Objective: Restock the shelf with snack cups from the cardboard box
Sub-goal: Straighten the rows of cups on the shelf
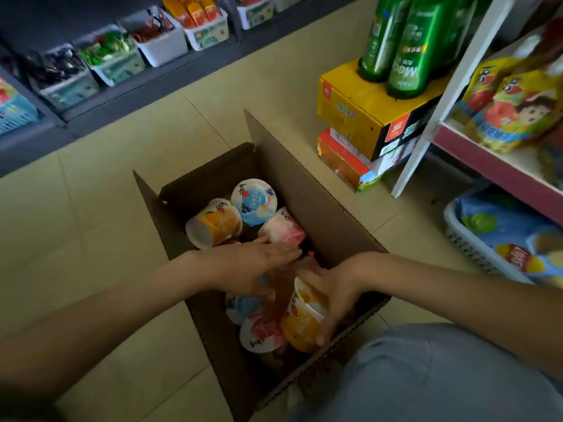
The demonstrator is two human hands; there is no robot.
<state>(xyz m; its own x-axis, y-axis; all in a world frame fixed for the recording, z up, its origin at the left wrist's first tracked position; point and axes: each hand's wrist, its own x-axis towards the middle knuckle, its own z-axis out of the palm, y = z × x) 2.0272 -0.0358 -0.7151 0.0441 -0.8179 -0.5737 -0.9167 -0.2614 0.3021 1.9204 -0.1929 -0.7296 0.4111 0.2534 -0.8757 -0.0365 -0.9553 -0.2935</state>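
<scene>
Head view: the right hand (333, 295) grasps an orange snack cup (303, 325) at the near right corner of the cardboard box (292, 172), fingers curled around its side. The cup is tipped over, its long axis running roughly from the box's far side to its near side; which end carries the lid is hard to make out. The left hand (259, 258) reaches into the middle of the box with fingers straight, laid flat over the cups and gripping nothing visible.

Beside the held cup, a near blue cup (243, 307) is partly hidden under the left hand, and a near pink cup (262, 333) lies tilted. At the box's far end a blue-lidded cup (254, 201) shows its lid, while a second orange cup (213, 223) and a far pink cup (281, 228) lie on their sides.

A grey-clad knee (441, 376) covers the box's near corner. Right of the box stands the white shelf (451, 95), cut off by the frame, with green bottles (408, 47) on a yellow carton (350, 114) next to it.
</scene>
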